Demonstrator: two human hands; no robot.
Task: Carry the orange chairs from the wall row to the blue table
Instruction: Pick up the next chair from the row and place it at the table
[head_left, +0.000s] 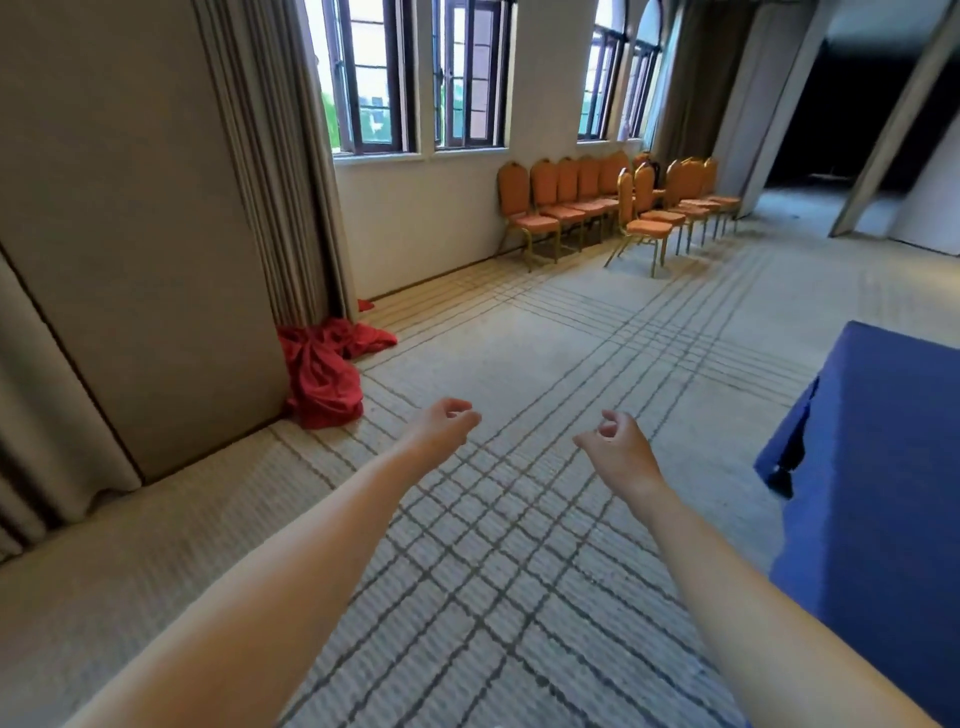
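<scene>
Head view, first voice: What do the person's hands hold?
Second voice: Nothing. The left hand and right hand reach forward over the striped carpet, side by side, fingers loosely curled.
First voice: Where are the orange chairs?
Second voice: Far ahead of the fingertips, well apart from them, in a row against the wall under the windows. A few more stand just in front of the row's right end.
First voice: And the blue table?
Second voice: At the right edge, near the right forearm, draped in blue fabric. A red cloth lies crumpled on the floor to the left, beside a curtain.
</scene>
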